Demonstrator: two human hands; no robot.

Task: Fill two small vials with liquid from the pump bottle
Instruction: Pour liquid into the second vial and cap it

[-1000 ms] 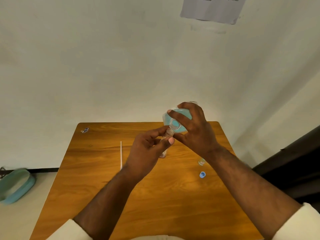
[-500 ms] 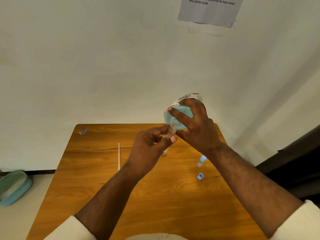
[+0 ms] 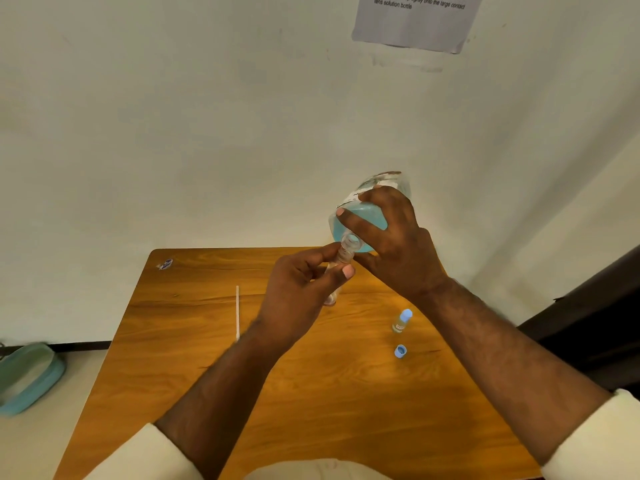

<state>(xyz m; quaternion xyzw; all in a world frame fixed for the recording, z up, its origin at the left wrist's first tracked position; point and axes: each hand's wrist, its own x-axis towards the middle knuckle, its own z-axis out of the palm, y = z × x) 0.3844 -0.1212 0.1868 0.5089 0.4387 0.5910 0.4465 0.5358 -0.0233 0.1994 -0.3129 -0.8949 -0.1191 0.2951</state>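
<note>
A paper notice [image 3: 414, 19] on the wall at 12 o'clock shows two partly cut-off lines; the readable words are "the cap tightly onto the large contact" and "lens solution bottle". The label on the capped vial [image 3: 401, 321] is too small to read, and so is the white label on the bottle [image 3: 360, 220].

The right hand [image 3: 391, 237] wraps around the bottle from the 3 o'clock side, fingers spread over its wall, and holds it tipped with its base up and its open neck pointing down toward 7 o'clock. Blue liquid sits in the lower part of the bottle, near the neck. The left hand [image 3: 304, 289] pinches the open vial [image 3: 337, 271] between thumb and fingertips, its mouth raised against the bottle's neck; both are held above the far half of the counter [image 3: 173, 358].

On the counter at 4 o'clock from the hands stands the capped vial with its blue top, and just nearer lies a loose blue cap [image 3: 400, 351]. A thin white tube [image 3: 237, 313] lies at 9 o'clock from the left hand. A small wrapper [image 3: 165, 264] lies in the far left corner.
</note>
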